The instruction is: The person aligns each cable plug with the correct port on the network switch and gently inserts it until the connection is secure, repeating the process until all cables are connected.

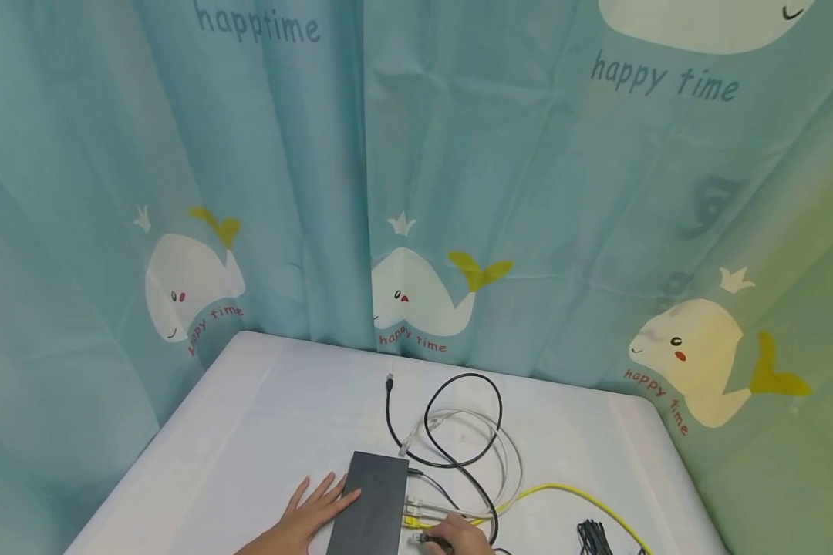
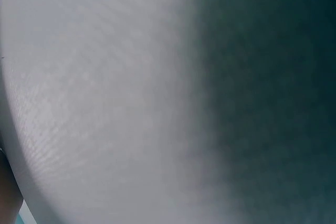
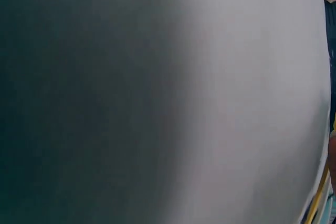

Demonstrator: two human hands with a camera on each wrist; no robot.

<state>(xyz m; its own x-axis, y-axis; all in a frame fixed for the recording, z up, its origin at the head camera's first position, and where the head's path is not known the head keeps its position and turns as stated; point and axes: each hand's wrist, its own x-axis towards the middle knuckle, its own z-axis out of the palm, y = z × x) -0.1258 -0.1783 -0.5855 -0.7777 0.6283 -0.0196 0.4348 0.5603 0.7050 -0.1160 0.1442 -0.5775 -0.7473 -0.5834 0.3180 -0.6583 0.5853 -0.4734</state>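
Observation:
A flat dark grey network switch [image 1: 369, 505] lies at the front of the table in the head view. Spread fingers of my left hand [image 1: 308, 515] rest along its left edge, with one fingertip on its top. Beside the switch's right side, my right hand [image 1: 456, 534] pinches the black network cable plug [image 1: 426, 539], its clear tip pointing at the ports. Just behind that hand, a yellow network cable plug [image 1: 412, 522] and pale plugs [image 1: 413, 505] sit at the same side. A thin black cord [image 1: 416, 472] meets the switch further back.
A black network cable [image 1: 501, 416] loops over a coiled white cable [image 1: 517, 455] behind the right hand. The yellow cable [image 1: 562, 486] runs off right, near a bundled black cord [image 1: 592, 536]. Curtains [image 1: 305, 154] hang around the white table [image 1: 250, 416]. Both wrist views show mostly blurred table.

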